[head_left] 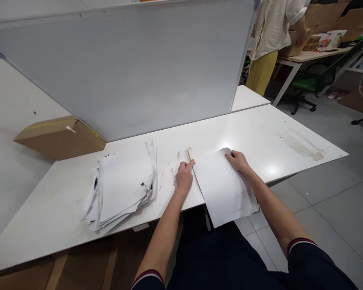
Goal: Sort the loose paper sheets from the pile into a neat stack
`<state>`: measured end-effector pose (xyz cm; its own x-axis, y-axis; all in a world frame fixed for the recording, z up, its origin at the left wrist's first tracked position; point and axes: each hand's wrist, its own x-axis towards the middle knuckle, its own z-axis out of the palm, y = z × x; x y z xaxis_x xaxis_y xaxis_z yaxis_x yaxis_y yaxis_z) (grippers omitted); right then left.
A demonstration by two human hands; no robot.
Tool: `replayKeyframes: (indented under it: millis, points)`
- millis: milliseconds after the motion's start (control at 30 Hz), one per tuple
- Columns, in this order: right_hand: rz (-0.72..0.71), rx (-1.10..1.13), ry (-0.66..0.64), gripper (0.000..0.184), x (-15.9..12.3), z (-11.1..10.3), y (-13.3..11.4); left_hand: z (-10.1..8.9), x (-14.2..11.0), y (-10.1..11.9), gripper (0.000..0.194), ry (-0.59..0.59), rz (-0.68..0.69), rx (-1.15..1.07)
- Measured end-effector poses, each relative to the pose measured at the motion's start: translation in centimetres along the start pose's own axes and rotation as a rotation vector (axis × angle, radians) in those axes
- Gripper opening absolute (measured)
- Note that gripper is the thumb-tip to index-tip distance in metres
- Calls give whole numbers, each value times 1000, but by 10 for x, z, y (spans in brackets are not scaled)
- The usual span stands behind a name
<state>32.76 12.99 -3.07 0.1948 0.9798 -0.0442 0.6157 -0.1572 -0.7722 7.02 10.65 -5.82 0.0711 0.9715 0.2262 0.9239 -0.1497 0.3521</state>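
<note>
Right hand point(238, 162) holds paper point(219, 185) by its far right corner. Left hand point(184, 176) is at cream block point(190, 153); can't tell its grip.

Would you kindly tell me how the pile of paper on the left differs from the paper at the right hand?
The pile is thick with ragged edges, while the paper looks much thinner. No hand touches the pile; the right hand holds the paper. Both are mostly white.
</note>
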Motion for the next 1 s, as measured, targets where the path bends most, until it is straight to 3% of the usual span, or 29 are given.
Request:
replayKeyframes:
  millis: [133, 267, 500, 667, 800, 900, 1000]
  points:
    - [-13, -34, -8, 30, -3, -9, 2, 2, -2, -3, 61, 29, 5, 2]
    - [-3, -97, 51, 31, 4, -38, 13, 1, -4, -3, 63, 97, 0, -88]
    - [99, -296, 286, 25, 58, -119, 39, 1, -6, -3, 56, 194, -24, -222]
    - [72, -424, 320, 22, 95, -154, 42, 3, -6, -4, 55, 210, -29, -199]
    - [100, -536, 296, 17, 119, -162, 48, 2, -10, 3, 53, 181, 40, -166]
    - [159, -582, 299, 40, 132, -155, 52, -9, -27, 6, 49, 202, 189, -151]
    - [90, -544, 352, 61, 128, -136, 47, -39, -57, -5, 37, 353, 282, -167]
